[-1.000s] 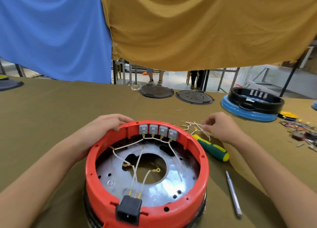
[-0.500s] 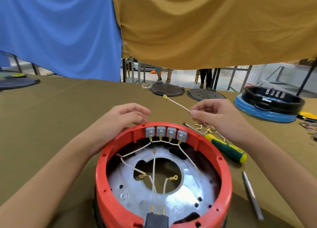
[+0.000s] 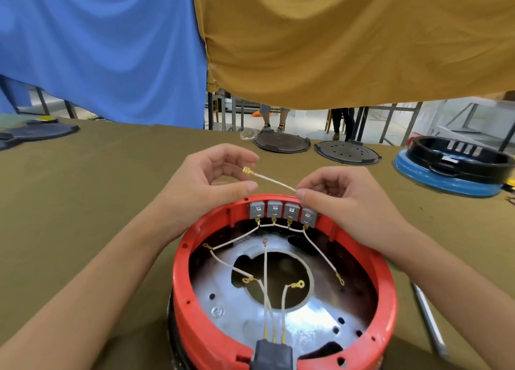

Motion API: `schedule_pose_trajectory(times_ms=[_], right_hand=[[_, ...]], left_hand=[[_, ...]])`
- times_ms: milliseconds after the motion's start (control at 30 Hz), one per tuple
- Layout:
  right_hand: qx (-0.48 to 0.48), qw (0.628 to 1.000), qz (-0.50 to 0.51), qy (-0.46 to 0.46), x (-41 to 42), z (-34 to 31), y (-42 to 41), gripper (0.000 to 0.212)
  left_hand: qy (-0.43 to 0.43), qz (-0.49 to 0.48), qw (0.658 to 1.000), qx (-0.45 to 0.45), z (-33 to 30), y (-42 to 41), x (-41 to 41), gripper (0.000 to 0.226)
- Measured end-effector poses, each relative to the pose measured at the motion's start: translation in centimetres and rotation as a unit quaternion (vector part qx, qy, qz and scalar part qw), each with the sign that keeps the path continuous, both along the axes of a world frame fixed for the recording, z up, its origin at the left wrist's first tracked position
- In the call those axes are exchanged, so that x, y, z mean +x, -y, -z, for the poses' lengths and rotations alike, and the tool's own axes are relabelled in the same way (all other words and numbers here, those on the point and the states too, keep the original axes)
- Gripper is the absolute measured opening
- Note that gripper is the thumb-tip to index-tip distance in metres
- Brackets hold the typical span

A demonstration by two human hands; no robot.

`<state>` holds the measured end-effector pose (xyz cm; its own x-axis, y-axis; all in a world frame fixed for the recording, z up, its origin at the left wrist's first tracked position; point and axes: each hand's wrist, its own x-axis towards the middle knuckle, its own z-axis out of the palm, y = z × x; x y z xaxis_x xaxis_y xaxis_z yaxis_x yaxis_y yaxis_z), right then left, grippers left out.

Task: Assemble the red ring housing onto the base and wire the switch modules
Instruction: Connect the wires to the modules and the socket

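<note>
Right fingers (image 3: 302, 195) pinch one end of a short white wire (image 3: 274, 182); thumb and forefinger closed on it, other fingers curled. Right hand (image 3: 348, 202) sits over the far rim of the red ring (image 3: 186, 291), just above the rightmost switch. Left hand (image 3: 206, 185) is beside the wire's free end, thumb and forefinger curved and apart around the gold terminal (image 3: 247, 171); can't tell if they touch it, nothing visibly gripped.

Wire runs from the right pinch up-left, terminal between the left fingertips, above the ring's far edge.

Ring sits on a dark base (image 3: 174, 328) on the olive table (image 3: 83, 202), near centre-bottom. Four grey switches (image 3: 282, 212) in a row on the ring's inner far wall, touching side by side, gold tabs below joined by a white jumper. More white leads with ring lugs lie loose on the metal plate (image 3: 237, 311) inside. Three leads go to the black socket (image 3: 271, 354) at the near rim.

Metal tool (image 3: 429, 319) on the table right of the ring. Two dark discs (image 3: 315, 146) at the far table edge. Black ring on blue base (image 3: 454, 169) far right. Blue cloth (image 3: 97, 49) and mustard cloth (image 3: 348, 41) hang behind.
</note>
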<state>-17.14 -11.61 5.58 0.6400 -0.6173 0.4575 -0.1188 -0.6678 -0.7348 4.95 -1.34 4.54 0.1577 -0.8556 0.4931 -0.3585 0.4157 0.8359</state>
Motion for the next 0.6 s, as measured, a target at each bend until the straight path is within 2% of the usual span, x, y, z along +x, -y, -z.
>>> schedule_pose_trajectory(times_ms=[300, 500, 600], right_hand=[[-0.017, 0.999, -0.029, -0.023, -0.01, 0.17, -0.20, 0.004], [-0.011, 0.997, -0.055, -0.052, 0.02, 0.31, -0.20, 0.002], [-0.013, 0.994, -0.080, -0.070, 0.01, 0.25, -0.41, 0.008]], left_hand=[[-0.019, 0.028, 0.999, -0.024, -0.11, 0.00, -0.34, 0.017], [-0.033, 0.028, 0.999, -0.023, -0.05, 0.05, -0.34, 0.018], [-0.037, 0.036, 0.999, -0.016, 0.04, 0.06, -0.28, 0.021]])
